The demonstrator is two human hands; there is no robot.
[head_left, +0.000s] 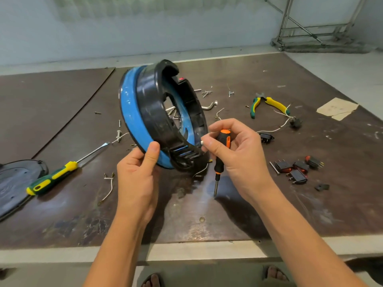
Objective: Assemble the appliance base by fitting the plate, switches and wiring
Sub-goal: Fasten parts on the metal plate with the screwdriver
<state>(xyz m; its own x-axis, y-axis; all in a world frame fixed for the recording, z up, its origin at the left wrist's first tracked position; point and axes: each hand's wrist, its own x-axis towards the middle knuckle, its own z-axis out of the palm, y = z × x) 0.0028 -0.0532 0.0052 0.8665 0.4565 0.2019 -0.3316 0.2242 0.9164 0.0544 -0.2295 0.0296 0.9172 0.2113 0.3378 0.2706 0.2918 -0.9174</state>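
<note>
Leaving bare table (186,220) before the tilted base (149,104), the left hand (138,172) grips its lower rim; the right hand (236,154), beside that rim, pinches a screw (202,143) and clasps a screwdriver (217,169).

Yellow-green screwdriver (52,176), pliers (267,103), cardboard scrap (336,108), metal rack (306,40)

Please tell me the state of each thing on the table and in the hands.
Appliance base: tilted on edge, left hand grips its rim.
Orange screwdriver: held in right hand, tip down.
Green-yellow screwdriver: lying flat, untouched.
Pliers: lying flat, handles slightly apart.
Loose switches: lying in a group, not fitted.
Dark plate: lying flat, not fitted.
</note>
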